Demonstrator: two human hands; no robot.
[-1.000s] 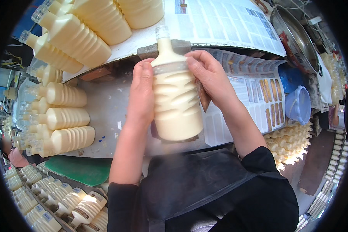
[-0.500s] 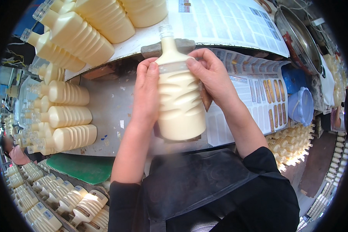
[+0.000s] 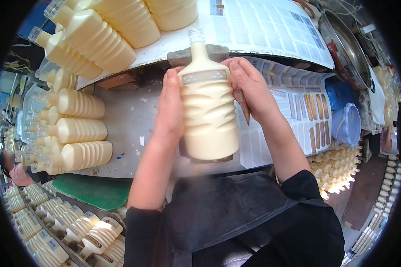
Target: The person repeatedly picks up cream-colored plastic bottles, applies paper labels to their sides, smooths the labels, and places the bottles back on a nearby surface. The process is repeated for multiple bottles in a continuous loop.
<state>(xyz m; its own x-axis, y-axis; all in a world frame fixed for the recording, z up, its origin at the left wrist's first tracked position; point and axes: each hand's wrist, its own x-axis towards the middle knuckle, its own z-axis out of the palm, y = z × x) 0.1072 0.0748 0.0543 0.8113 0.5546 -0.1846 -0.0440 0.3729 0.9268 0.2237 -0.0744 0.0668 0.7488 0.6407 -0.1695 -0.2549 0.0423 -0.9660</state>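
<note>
Closest of all, a black apron (image 3: 223,200) spread just below the cream-coloured, wavy-ribbed bottle with a clear threaded neck (image 3: 210,118). This bottle lay between the two hands, its long axis running away from the body, neck outward and base toward the apron. The left hand (image 3: 170,104) pressed flat along its left side; the right hand (image 3: 252,89) gripped higher, at its right shoulder, so the bottle was clamped from both sides, neither hand clearly nearer. Beneath the right hand hung a brown pointed sliver (image 3: 243,107), its hold unclear. Across the bottle's shoulder ran a translucent dotted strip (image 3: 205,77). Behind its neck sat a grey block (image 3: 178,58); whether they touched could not be told. Right of the bottle lay a printed label sheet (image 3: 294,104), with a pale blue plastic bucket (image 3: 346,126) beyond.
</note>
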